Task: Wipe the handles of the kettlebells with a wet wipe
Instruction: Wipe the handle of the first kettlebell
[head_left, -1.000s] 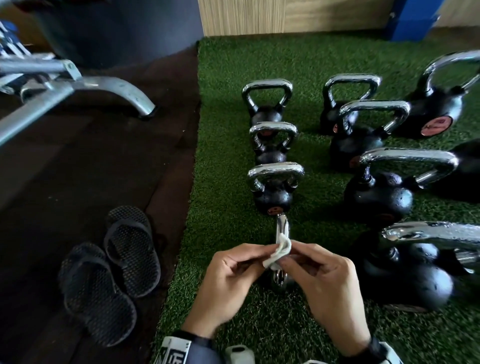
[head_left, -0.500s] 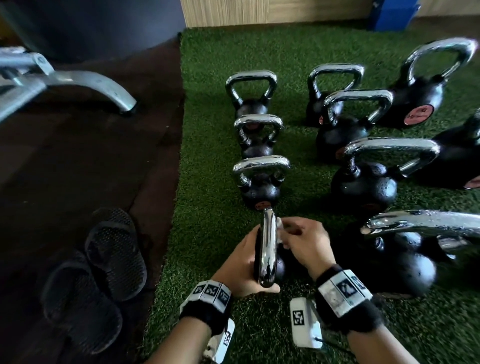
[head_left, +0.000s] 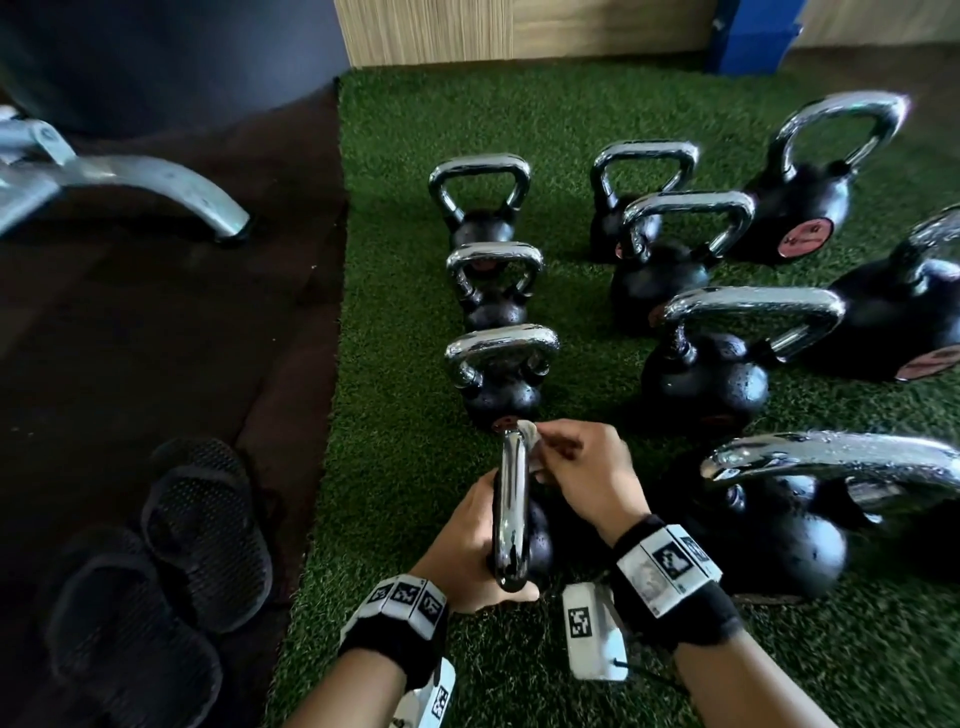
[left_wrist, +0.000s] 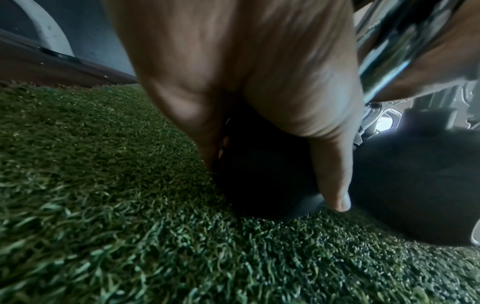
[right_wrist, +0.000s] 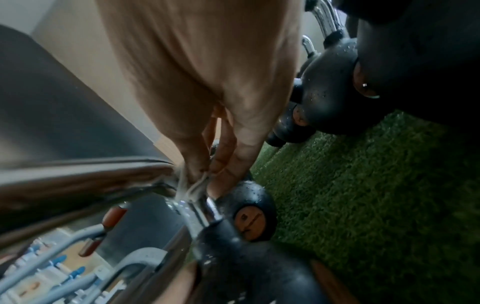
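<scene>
Chrome handle (head_left: 511, 514) of the nearest small black kettlebell (head_left: 540, 535): right hand (head_left: 582, 473) pinches a white wet wipe (head_left: 531, 434) against its far end. Left hand (head_left: 467, 545) clasps the black ball on green turf (head_left: 395, 457).

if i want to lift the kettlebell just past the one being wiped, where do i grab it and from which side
Grab the flat top bar of its chrome handle, reaching straight down from above. That kettlebell stands upright on the turf with the handle loop open and crosswise, and the wiping hands sit just in front of it.
</scene>
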